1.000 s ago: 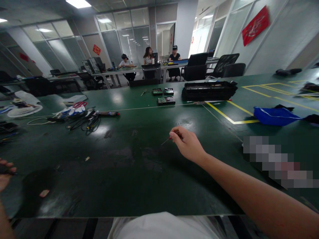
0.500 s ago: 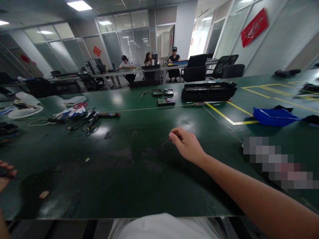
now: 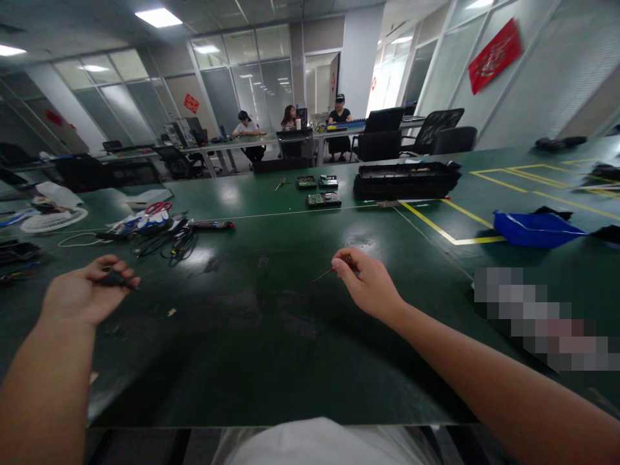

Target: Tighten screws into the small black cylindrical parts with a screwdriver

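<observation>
My right hand [image 3: 368, 284] is stretched out over the middle of the green table [image 3: 271, 349], fingers closed on a small red-handled screwdriver [image 3: 327, 272] whose thin shaft points left and down toward the tabletop. My left hand [image 3: 84, 294] hovers over the table's left part, its fingers pinched on a small dark object [image 3: 116, 280] that I cannot identify. The two hands are well apart.
A tangle of black cables [image 3: 167, 239], red-handled scissors [image 3: 157, 207] and a pen-like tool [image 3: 213, 225] lie at the left. Circuit boards [image 3: 323, 199] and a long black tray [image 3: 404, 181] sit further back. A blue bag [image 3: 533, 227] lies at the right. Three people sit at a far desk.
My left hand has come up from the lower left edge and forward over the table, still pinching the small dark object. My right hand has hardly moved.
</observation>
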`<state>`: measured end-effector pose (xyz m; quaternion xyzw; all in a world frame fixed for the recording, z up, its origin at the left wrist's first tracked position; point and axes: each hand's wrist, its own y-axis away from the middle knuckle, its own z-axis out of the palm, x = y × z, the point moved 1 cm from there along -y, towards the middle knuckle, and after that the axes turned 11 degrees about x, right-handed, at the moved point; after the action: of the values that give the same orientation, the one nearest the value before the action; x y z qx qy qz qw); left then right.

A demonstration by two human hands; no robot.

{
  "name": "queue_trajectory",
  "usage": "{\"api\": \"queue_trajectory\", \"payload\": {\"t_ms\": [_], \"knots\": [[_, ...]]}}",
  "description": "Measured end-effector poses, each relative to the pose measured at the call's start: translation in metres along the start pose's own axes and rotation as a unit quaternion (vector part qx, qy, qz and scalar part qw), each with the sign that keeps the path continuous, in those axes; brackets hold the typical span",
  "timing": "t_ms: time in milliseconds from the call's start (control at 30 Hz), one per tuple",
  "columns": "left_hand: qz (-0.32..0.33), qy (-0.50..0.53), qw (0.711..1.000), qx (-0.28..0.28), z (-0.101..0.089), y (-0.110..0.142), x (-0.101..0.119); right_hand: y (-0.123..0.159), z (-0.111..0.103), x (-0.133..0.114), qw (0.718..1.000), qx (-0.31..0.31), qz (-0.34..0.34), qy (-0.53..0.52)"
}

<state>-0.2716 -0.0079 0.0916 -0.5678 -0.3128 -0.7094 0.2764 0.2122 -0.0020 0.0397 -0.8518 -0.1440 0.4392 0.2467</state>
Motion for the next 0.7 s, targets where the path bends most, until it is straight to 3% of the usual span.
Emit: {"api": "queue_trajectory", "payload": {"t_ms": [133,233,333,400,500,700], "knots": [[-0.064,0.025,0.982,-0.175,0.08,0.056,-0.027,0.0,-0.005,-0.001,0.999,0.042,0.003,-0.015],[-0.122,0.004,0.939,-0.322,0.13,0.112,-0.055,-0.001,-0.007,0.001,0.996,0.078,0.018,-0.048],[-0.075,-0.057,0.893,-0.44,0.164,0.162,-0.084,-0.001,-0.01,0.002,0.991,0.11,0.029,-0.075],[0.04,-0.13,0.865,-0.482,0.179,0.186,-0.102,-0.001,-0.013,0.0,0.987,0.136,0.03,-0.082],[0.152,-0.209,0.846,-0.467,0.192,0.205,-0.123,0.001,-0.018,-0.004,0.981,0.165,0.011,-0.101],[0.143,-0.156,0.851,-0.48,0.186,0.199,-0.146,0.006,-0.019,-0.009,0.98,0.14,-0.013,-0.138]]}}
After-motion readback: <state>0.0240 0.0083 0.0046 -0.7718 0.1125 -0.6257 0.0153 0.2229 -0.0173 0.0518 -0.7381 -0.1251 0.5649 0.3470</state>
